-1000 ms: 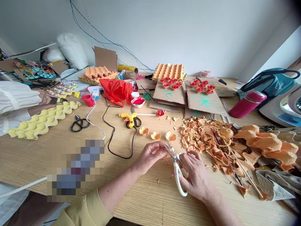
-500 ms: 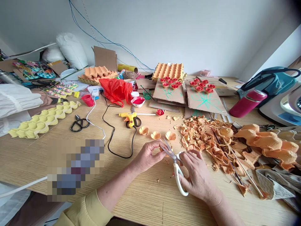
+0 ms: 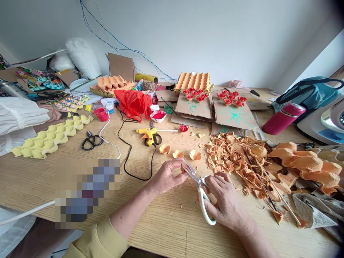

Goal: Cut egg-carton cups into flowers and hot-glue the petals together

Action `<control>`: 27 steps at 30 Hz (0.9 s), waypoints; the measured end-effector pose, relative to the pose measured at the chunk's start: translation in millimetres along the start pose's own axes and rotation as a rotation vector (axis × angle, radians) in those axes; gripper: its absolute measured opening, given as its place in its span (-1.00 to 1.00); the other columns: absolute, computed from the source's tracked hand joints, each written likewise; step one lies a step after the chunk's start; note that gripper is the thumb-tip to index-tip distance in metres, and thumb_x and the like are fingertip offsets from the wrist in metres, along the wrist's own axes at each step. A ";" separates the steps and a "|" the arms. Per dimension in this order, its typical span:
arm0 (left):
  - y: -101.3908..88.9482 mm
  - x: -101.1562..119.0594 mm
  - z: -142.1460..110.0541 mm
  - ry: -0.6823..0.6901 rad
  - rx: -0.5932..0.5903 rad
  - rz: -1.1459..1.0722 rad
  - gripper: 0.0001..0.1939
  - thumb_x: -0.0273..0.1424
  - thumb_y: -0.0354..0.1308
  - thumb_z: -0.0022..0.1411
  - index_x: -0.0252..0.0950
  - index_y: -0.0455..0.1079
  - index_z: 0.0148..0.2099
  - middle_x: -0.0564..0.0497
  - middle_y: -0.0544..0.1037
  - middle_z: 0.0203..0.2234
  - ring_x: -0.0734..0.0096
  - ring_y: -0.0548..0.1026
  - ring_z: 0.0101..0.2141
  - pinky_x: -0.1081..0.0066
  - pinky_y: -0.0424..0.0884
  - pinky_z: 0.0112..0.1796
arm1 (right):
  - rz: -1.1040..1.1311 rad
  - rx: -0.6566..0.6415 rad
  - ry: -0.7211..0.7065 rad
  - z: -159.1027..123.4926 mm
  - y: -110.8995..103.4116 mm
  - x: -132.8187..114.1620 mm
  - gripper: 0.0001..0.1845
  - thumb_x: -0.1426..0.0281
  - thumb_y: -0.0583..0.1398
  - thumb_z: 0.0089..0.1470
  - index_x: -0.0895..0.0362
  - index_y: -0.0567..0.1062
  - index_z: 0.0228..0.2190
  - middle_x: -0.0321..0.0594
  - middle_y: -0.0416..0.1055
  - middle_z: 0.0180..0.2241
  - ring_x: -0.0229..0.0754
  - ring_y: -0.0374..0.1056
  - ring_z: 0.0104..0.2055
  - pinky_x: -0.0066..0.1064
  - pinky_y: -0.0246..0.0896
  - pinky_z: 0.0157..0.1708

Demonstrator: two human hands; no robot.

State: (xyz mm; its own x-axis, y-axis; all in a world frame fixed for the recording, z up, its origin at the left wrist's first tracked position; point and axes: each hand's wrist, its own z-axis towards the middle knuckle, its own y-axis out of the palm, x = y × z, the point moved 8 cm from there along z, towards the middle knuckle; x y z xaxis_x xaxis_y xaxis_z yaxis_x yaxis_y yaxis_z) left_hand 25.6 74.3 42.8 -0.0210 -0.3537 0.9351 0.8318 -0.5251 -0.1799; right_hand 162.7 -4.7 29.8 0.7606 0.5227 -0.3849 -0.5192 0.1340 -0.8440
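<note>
My right hand (image 3: 224, 202) is closed round the white handles of a pair of scissors (image 3: 204, 208), whose blades point away and to the left. The blades are slightly apart and reach up to the fingertips of my left hand (image 3: 168, 175). Between its thumb and fingers that hand pinches a small orange egg-carton piece (image 3: 182, 170), mostly hidden by fingers and blades. Just beyond lie cut carton cups: a petal-edged cup (image 3: 195, 155), a second cup (image 3: 178, 154) and a small stack of cups (image 3: 165, 149). Tiny orange scraps lie under the scissors.
A heap of orange carton scraps (image 3: 225, 152) spreads at right, beside egg-carton pieces (image 3: 303, 161). Behind the cups are a yellow glue gun (image 3: 148, 134), its black cord, a bowl of red paint (image 3: 158, 115) and red flowers (image 3: 228, 96) on cardboard. Black scissors (image 3: 91, 140) lie left.
The scissor blades have drawn closer together at the carton piece in my left hand. Both hands stay nearly in place.
</note>
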 end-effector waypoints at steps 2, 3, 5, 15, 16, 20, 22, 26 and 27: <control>-1.6 0.4 0.5 -0.002 0.007 0.023 -0.91 -0.52 0.20 0.18 -0.29 0.51 -0.35 0.01 0.57 -0.40 0.39 0.48 -0.33 0.41 0.36 -0.20 | 0.001 -0.008 0.000 -0.2 -0.1 0.0 -0.83 0.34 0.19 0.14 0.07 0.26 -0.37 -0.33 0.29 -0.42 -0.18 0.19 -0.39 -0.19 0.01 -0.10; -2.1 0.7 0.6 -0.003 0.007 0.033 -0.91 -0.53 0.20 0.18 -0.29 0.51 -0.36 0.01 0.56 -0.41 0.39 0.48 -0.34 0.41 0.36 -0.21 | 0.002 -0.010 0.000 -0.4 -0.2 0.3 -0.83 0.34 0.20 0.14 0.07 0.26 -0.37 -0.33 0.29 -0.42 -0.18 0.19 -0.39 -0.20 0.01 -0.11; -2.7 0.5 0.9 -0.012 0.000 0.052 -0.91 -0.53 0.20 0.17 -0.30 0.51 -0.37 0.02 0.53 -0.44 0.40 0.46 -0.35 0.41 0.35 -0.22 | 0.012 -0.015 -0.001 -0.9 -0.5 1.0 -0.82 0.35 0.20 0.15 0.07 0.25 -0.39 -0.35 0.28 -0.44 -0.20 0.18 -0.41 -0.22 0.01 -0.13; 1.9 -22.4 -0.4 -0.214 -0.058 -0.152 -0.84 -0.34 0.23 0.21 -0.33 0.52 -0.24 -0.03 0.57 -0.31 0.35 0.47 -0.23 0.36 0.34 -0.12 | 0.125 0.117 0.154 1.4 -5.2 14.3 -0.71 0.32 0.15 0.26 0.07 0.27 -0.50 -0.35 0.27 -0.55 -0.21 0.19 -0.44 -0.35 0.09 -0.30; 3.3 -25.6 -1.0 -0.250 -0.058 -0.185 -0.82 -0.32 0.25 0.19 -0.34 0.51 -0.23 -0.03 0.56 -0.32 0.37 0.46 -0.25 0.37 0.34 -0.15 | 0.155 0.133 0.199 0.3 -5.4 18.7 -0.71 0.30 0.16 0.26 0.07 0.29 -0.50 -0.33 0.28 -0.55 -0.20 0.20 -0.43 -0.36 0.10 -0.33; 8.4 -35.0 -3.3 -0.343 -0.040 -0.262 -0.70 -0.27 0.37 0.08 -0.33 0.48 -0.18 0.06 0.46 -0.40 0.49 0.38 -0.38 0.46 0.28 -0.31 | 0.320 0.162 0.353 -4.9 -3.8 33.3 -0.80 0.25 0.22 0.20 0.07 0.40 -0.42 -0.32 0.35 -0.49 -0.19 0.23 -0.42 -0.36 0.13 -0.36; 13.2 -37.8 -4.8 -0.357 -0.058 -0.272 -0.63 -0.28 0.41 0.04 -0.32 0.45 -0.14 0.10 0.41 -0.44 0.53 0.35 -0.42 0.48 0.25 -0.35 | 0.439 0.158 0.378 -4.6 -1.7 34.4 -0.85 0.25 0.24 0.19 0.07 0.44 -0.32 -0.29 0.41 -0.40 -0.16 0.31 -0.33 -0.35 0.19 -0.29; 26.2 -40.9 -9.4 -0.364 -0.142 -0.256 -0.57 -0.31 0.44 0.01 -0.30 0.40 -0.11 0.11 0.44 -0.45 0.48 0.42 -0.40 0.43 0.31 -0.29 | 0.649 0.153 0.388 -0.2 3.1 28.8 -0.83 0.26 0.25 0.19 0.03 0.43 -0.20 -0.26 0.46 -0.23 -0.14 0.36 -0.18 -0.32 0.24 -0.13; 28.3 -41.2 -10.2 -0.361 -0.154 -0.238 -0.57 -0.33 0.45 0.00 -0.30 0.39 -0.11 0.10 0.45 -0.45 0.47 0.43 -0.40 0.41 0.32 -0.28 | 0.681 0.151 0.397 0.4 4.7 27.7 -0.81 0.26 0.26 0.18 0.03 0.42 -0.19 -0.27 0.46 -0.24 -0.14 0.36 -0.19 -0.32 0.24 -0.13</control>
State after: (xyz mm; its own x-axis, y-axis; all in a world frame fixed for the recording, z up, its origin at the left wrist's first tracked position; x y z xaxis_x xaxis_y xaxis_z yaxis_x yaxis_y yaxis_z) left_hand 44.4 66.1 -3.9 0.0159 0.0686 0.9975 0.7342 -0.6781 0.0349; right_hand 181.2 10.7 15.3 0.3248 0.1962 -0.9252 -0.9447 0.0202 -0.3273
